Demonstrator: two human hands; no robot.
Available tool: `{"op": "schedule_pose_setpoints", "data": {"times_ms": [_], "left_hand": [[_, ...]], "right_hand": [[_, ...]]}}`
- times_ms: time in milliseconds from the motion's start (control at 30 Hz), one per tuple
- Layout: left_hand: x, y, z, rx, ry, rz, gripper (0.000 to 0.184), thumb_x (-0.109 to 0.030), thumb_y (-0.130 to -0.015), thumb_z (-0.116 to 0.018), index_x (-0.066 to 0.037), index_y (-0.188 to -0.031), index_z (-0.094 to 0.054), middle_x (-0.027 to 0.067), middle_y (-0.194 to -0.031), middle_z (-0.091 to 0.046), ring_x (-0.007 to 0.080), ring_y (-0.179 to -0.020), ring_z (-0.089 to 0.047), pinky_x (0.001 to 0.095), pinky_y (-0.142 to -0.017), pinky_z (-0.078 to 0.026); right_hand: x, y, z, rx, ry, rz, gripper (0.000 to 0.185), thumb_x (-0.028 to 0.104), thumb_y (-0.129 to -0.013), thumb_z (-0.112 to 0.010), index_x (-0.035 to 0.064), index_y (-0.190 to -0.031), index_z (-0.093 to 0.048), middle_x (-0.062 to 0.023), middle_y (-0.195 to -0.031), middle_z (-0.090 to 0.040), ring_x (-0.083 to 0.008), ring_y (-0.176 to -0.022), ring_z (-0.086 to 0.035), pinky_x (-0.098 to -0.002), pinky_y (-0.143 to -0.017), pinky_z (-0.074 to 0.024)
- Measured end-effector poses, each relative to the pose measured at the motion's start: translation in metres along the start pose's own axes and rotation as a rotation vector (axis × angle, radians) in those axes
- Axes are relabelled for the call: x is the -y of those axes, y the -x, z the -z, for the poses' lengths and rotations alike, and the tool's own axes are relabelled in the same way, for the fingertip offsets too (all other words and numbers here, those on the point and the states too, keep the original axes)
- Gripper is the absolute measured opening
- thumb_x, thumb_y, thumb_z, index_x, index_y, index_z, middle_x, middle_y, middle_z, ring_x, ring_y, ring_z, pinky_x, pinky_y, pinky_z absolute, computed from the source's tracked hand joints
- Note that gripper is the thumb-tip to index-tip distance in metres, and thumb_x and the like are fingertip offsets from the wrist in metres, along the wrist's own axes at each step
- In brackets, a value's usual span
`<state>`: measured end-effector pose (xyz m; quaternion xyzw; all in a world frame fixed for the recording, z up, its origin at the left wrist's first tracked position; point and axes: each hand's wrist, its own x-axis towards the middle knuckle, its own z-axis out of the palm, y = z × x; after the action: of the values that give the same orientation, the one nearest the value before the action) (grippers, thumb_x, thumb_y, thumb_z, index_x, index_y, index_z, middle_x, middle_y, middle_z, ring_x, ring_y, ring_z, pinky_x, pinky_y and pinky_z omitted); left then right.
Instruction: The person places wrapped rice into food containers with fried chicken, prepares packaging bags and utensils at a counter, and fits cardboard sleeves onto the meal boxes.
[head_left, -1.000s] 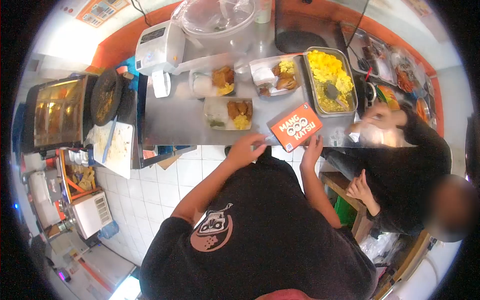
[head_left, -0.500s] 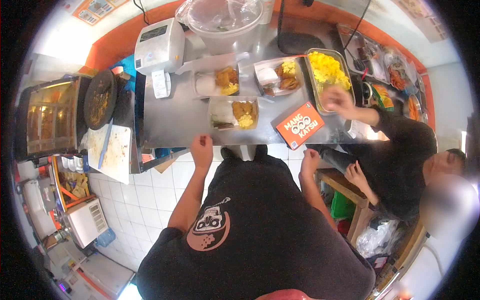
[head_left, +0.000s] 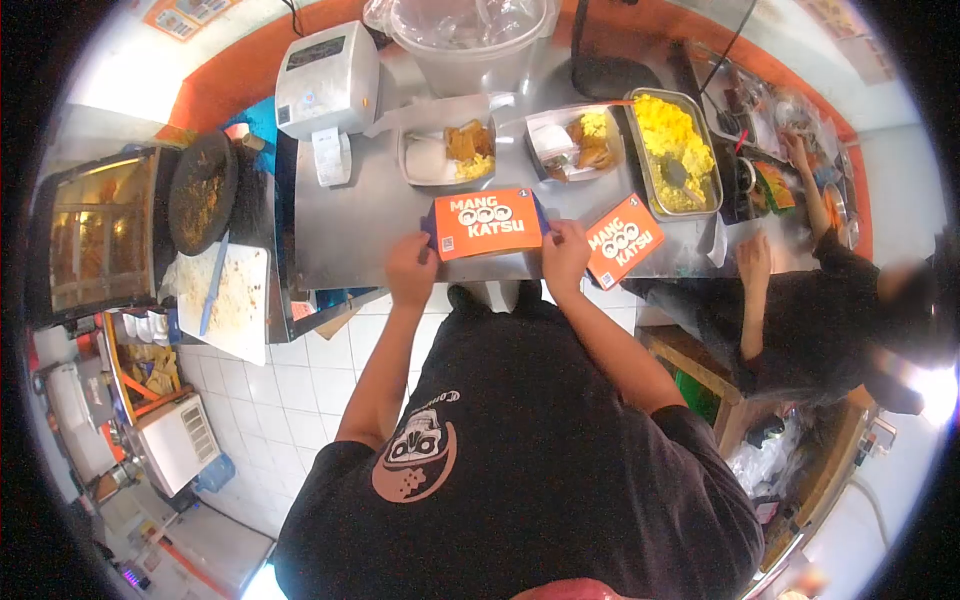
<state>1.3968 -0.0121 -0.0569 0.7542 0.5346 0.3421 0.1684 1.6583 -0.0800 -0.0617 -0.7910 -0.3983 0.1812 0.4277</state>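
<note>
An orange meal box [head_left: 488, 224] with its printed lid down lies at the table's front edge. My left hand [head_left: 412, 268] is closed at its left near corner, fingers curled. At the right side, my right hand [head_left: 567, 256] pinches the box's edge. A second closed orange box [head_left: 626, 242] sits tilted just right of my right hand. Behind them stand two open boxes: a left one [head_left: 447, 145] with rice, fried food and yellow egg, and a right one [head_left: 575, 145] with similar food.
A metal tray [head_left: 683, 212] of yellow scrambled egg is at the right. A label printer [head_left: 328, 85] and a clear plastic tub [head_left: 470, 75] stand at the back. A knife [head_left: 213, 285] lies on a cutting board [head_left: 240, 310] at left. A co-worker's hand [head_left: 754, 262] is at right.
The front box's lid has come down over its food. Both my hands have moved up from the table edge onto its sides. The co-worker's hand has left the egg tray.
</note>
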Motion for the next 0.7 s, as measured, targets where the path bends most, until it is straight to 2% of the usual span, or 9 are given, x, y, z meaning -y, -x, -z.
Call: {"op": "schedule_pose_setpoints", "data": {"times_ms": [67, 100, 167, 200, 300, 367, 500, 567, 700], "left_hand": [[-0.004, 0.011, -0.02, -0.049, 0.147, 0.192, 0.016, -0.004, -0.075, -0.071, -0.003, -0.091, -0.071, 0.0135, -0.101, -0.071, 0.0301, -0.094, -0.068, 0.041, -0.094, -0.049], [-0.007, 0.009, -0.028, -0.011, 0.223, 0.299, 0.014, -0.004, -0.079, -0.07, -0.002, -0.093, -0.068, 0.0142, -0.099, -0.071, 0.0266, -0.093, -0.068, 0.0374, -0.087, -0.052], [0.004, 0.011, -0.052, -0.053, 0.504, 0.425, 0.016, -0.009, -0.084, -0.069, -0.001, -0.097, -0.066, 0.0143, -0.097, -0.07, 0.0242, -0.091, -0.067, 0.0357, -0.084, -0.052], [0.008, 0.011, -0.06, -0.075, 0.648, 0.485, 0.017, -0.011, -0.086, -0.068, 0.0, -0.099, -0.064, 0.0143, -0.096, -0.069, 0.023, -0.089, -0.067, 0.0348, -0.083, -0.051], [-0.045, -0.021, -0.007, 0.128, 0.358, 0.668, 0.021, -0.015, -0.088, -0.068, 0.003, -0.097, -0.061, 0.0187, -0.099, -0.07, 0.0235, -0.094, -0.068, 0.0356, -0.082, -0.051], [-0.038, -0.02, -0.004, 0.158, 0.354, 0.633, 0.022, -0.016, -0.089, -0.067, 0.003, -0.097, -0.061, 0.0181, -0.099, -0.07, 0.0229, -0.093, -0.068, 0.0353, -0.082, -0.051], [-0.03, -0.018, -0.005, 0.188, 0.308, 0.484, 0.021, -0.015, -0.088, -0.067, 0.003, -0.097, -0.061, 0.0178, -0.097, -0.07, 0.024, -0.091, -0.068, 0.0354, -0.082, -0.051], [-0.019, -0.01, -0.014, 0.158, 0.355, 0.438, 0.022, -0.015, -0.088, -0.067, 0.002, -0.102, -0.063, 0.0156, -0.097, -0.071, 0.0224, -0.09, -0.068, 0.0344, -0.081, -0.052], [-0.011, -0.007, -0.01, 0.014, 0.34, 0.31, 0.023, -0.009, -0.086, -0.066, -0.001, -0.107, -0.067, 0.0159, -0.105, -0.071, 0.0247, -0.095, -0.069, 0.0357, -0.085, -0.053]], "right_hand": [[-0.02, 0.003, -0.018, -0.04, 0.074, 0.099, 0.019, 0.004, -0.076, -0.068, -0.0017, -0.094, -0.066, -0.0177, -0.09, -0.065, -0.0354, -0.082, -0.063, -0.0407, -0.075, -0.0508], [-0.018, 0.001, -0.022, -0.015, 0.017, 0.108, 0.018, 0.005, -0.076, -0.068, -0.0016, -0.092, -0.065, -0.0186, -0.089, -0.065, -0.0359, -0.081, -0.064, -0.0411, -0.075, -0.0509], [0.0, -0.006, -0.024, 0.028, -0.097, 0.133, 0.015, 0.007, -0.076, -0.069, -0.0015, -0.087, -0.063, -0.0204, -0.087, -0.066, -0.037, -0.079, -0.064, -0.042, -0.073, -0.0511], [0.009, -0.009, -0.018, 0.101, -0.062, 0.077, 0.016, 0.009, -0.076, -0.07, -0.0013, -0.086, -0.062, -0.021, -0.086, -0.066, -0.0372, -0.08, -0.065, -0.0423, -0.073, -0.0511], [0.029, -0.022, 0.004, 0.28, 0.013, -0.058, 0.02, 0.014, -0.076, -0.072, -0.0009, -0.084, -0.06, -0.0219, -0.083, -0.066, -0.038, -0.08, -0.066, -0.0429, -0.071, -0.0508], [0.029, -0.033, 0.012, 0.355, 0.013, -0.1, 0.024, 0.016, -0.075, -0.073, -0.0006, -0.083, -0.059, -0.0216, -0.082, -0.066, -0.0389, -0.08, -0.066, -0.0428, -0.07, -0.0506], [0.013, -0.028, 0.004, 0.34, 0.018, -0.049, 0.027, 0.018, -0.075, -0.076, -0.001, -0.082, -0.058, -0.022, -0.081, -0.066, -0.0381, -0.077, -0.066, -0.0425, -0.068, -0.0508], [0.001, -0.018, -0.003, 0.288, -0.042, 0.064, 0.027, 0.017, -0.075, -0.076, -0.0008, -0.082, -0.058, -0.0221, -0.081, -0.066, -0.0362, -0.075, -0.066, -0.0423, -0.067, -0.0511], [0.003, -0.011, 0.001, 0.293, -0.057, 0.016, 0.027, 0.017, -0.078, -0.076, -0.0004, -0.082, -0.056, -0.0206, -0.083, -0.068, -0.0299, -0.075, -0.066, -0.0393, -0.069, -0.0515]]}}
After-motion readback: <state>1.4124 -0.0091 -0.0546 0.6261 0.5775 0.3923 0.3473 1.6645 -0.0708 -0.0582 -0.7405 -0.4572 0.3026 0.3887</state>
